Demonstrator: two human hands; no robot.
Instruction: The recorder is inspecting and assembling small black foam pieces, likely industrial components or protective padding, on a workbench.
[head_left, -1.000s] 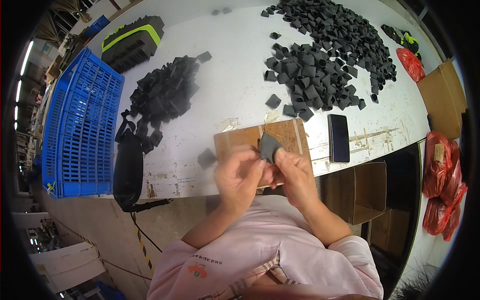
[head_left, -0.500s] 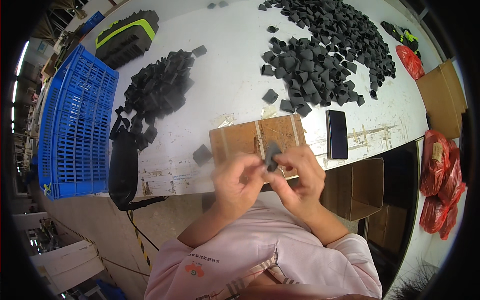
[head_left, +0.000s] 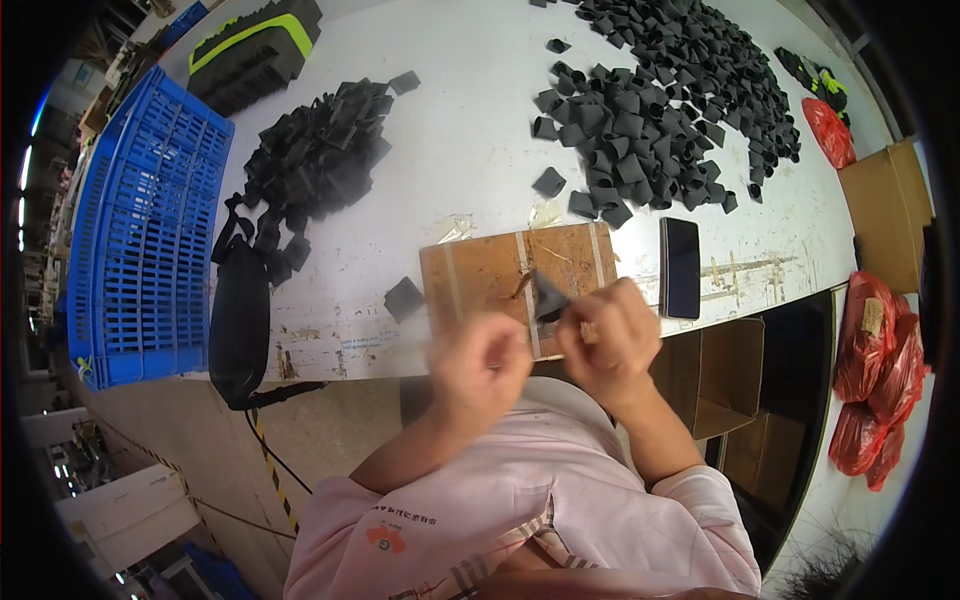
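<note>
A small dark grey fabric piece (head_left: 550, 298) is pinched in the fingers of my right hand (head_left: 612, 338), above the brown board (head_left: 472, 272) at the table's front edge. My left hand (head_left: 478, 368) is beside it over the board's near left corner, apart from the piece. Its fingers are curled and smeared by motion, so whether anything is in them I cannot tell. Another flat grey piece (head_left: 405, 300) lies just left of the board. On the board is a small dark brown thing (head_left: 522, 285) whose kind is unclear.
Rolled grey pieces (head_left: 630, 130) are heaped at the far right, flat dark pieces (head_left: 325, 150) at the left. A phone (head_left: 680, 268) lies right of the board. Around these are a blue crate (head_left: 150, 240), a black pouch (head_left: 240, 325), red bags (head_left: 868, 370) and cardboard boxes (head_left: 885, 205).
My left hand has come away from the grey piece, moving slightly down and left. The piece stays with my right hand. The view has shifted slightly.
</note>
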